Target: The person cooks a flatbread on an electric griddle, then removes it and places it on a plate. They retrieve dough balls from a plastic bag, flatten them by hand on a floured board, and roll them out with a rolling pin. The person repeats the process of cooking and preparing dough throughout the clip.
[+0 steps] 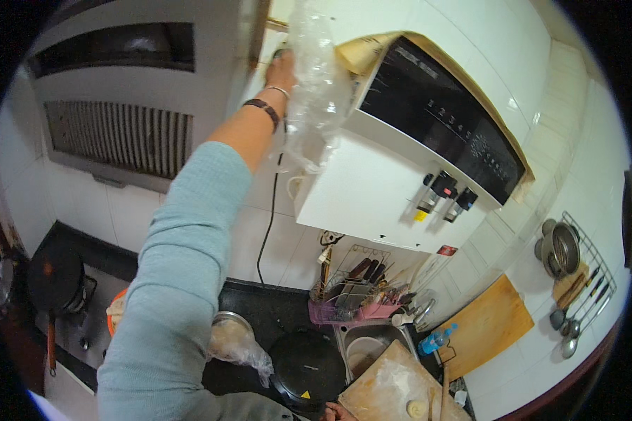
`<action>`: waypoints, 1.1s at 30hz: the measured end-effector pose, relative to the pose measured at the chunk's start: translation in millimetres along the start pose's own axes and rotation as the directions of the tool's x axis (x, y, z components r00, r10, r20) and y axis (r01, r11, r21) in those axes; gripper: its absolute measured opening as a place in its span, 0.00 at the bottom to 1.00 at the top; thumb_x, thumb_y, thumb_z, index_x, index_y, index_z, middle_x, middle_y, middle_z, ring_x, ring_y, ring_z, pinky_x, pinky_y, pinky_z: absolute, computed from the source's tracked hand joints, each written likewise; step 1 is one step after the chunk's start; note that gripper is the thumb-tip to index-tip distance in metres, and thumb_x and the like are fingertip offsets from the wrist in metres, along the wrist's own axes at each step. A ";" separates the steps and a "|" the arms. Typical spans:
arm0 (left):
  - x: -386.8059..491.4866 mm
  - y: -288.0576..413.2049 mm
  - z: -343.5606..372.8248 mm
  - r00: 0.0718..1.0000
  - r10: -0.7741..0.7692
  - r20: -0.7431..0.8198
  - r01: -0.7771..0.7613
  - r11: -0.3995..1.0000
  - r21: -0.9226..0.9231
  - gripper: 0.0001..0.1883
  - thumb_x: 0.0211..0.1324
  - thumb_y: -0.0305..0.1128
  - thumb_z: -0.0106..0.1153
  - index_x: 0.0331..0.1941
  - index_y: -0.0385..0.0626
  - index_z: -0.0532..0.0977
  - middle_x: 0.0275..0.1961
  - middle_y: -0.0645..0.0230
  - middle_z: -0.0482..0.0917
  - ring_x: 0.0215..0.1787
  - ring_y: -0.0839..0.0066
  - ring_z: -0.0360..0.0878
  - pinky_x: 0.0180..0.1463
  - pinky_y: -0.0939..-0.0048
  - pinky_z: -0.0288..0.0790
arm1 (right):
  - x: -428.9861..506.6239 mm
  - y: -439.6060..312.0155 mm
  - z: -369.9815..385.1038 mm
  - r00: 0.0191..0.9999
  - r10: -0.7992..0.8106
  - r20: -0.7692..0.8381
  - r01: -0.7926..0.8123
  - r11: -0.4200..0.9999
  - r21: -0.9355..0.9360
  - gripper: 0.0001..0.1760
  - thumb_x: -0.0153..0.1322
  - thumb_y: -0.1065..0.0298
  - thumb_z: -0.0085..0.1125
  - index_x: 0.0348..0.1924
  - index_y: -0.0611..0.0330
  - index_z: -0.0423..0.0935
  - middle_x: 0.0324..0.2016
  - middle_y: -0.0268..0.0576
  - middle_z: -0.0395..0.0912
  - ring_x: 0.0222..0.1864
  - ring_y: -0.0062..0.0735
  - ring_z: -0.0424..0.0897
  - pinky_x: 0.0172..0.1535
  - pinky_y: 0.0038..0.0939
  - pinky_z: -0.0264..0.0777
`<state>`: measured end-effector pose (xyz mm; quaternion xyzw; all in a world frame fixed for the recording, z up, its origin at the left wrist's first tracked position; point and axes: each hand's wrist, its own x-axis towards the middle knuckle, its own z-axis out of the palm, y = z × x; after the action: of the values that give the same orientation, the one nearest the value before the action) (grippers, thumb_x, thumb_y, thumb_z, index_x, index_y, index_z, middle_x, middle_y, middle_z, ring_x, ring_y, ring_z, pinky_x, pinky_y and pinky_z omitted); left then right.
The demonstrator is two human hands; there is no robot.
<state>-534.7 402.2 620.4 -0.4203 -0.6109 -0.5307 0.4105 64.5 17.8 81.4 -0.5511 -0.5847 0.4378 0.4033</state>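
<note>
My left hand (280, 68) is raised high, beside a clear plastic bag (316, 89) that hangs next to a white wall-mounted water dispenser (363, 184). Its fingertips meet a pale surface by the range hood, and a small dark spot shows there; whether the fingers hold anything is unclear. At the bottom edge, only part of my right hand (337, 412) shows, next to a floured wooden board (368, 392). On that board sit a small round of dough (416, 408) and a rolling pin (445, 392).
A range hood (121, 84) stands at left, above a pan (55, 279) on the stove. Along the counter are a plastic-covered bowl (231, 339), a round black appliance (308, 368), a sink (366, 334) and a knife rack (355, 294). A cutting board (484, 329) leans at right.
</note>
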 end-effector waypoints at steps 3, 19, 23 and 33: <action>-9.7 7.2 11.1 0.998 -0.023 -0.050 0.026 0.998 0.061 0.24 0.55 0.27 0.61 0.57 0.37 0.70 0.48 0.47 0.81 0.48 0.51 0.82 0.51 0.56 0.78 | -6.4 -5.7 -4.6 0.997 0.052 -0.055 -0.053 0.998 -0.018 0.12 0.73 0.66 0.60 0.48 0.61 0.81 0.21 0.35 0.78 0.24 0.20 0.74 0.30 0.27 0.72; -15.1 32.0 -77.8 0.989 -0.087 0.115 0.074 0.991 0.114 0.19 0.53 0.30 0.63 0.50 0.37 0.74 0.45 0.49 0.82 0.47 0.52 0.83 0.50 0.56 0.78 | 28.9 13.7 15.0 0.976 -0.212 0.046 0.216 0.970 -0.109 0.12 0.75 0.63 0.58 0.46 0.59 0.82 0.18 0.40 0.78 0.21 0.23 0.76 0.28 0.30 0.72; -15.4 41.7 -81.6 0.988 -0.078 0.136 0.059 0.989 0.134 0.18 0.53 0.31 0.64 0.48 0.37 0.75 0.45 0.49 0.82 0.46 0.52 0.83 0.50 0.56 0.78 | 37.6 26.6 20.0 0.966 -0.218 0.139 0.236 0.963 -0.128 0.14 0.75 0.65 0.58 0.51 0.60 0.79 0.25 0.42 0.81 0.27 0.25 0.79 0.32 0.28 0.74; -21.8 50.9 -89.7 0.978 -0.070 0.199 0.023 0.973 0.230 0.16 0.52 0.33 0.65 0.43 0.38 0.78 0.43 0.51 0.83 0.46 0.52 0.83 0.50 0.56 0.78 | 137.6 -342.3 73.7 0.033 -0.909 0.415 0.928 0.182 0.325 0.20 0.66 0.77 0.61 0.52 0.67 0.76 0.41 0.55 0.78 0.40 0.54 0.78 0.44 0.41 0.75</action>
<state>-474.7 315.6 624.1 -0.4090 -0.7162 -0.4208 0.3778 -114.8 147.0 385.9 0.0906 -0.8901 0.1977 0.4005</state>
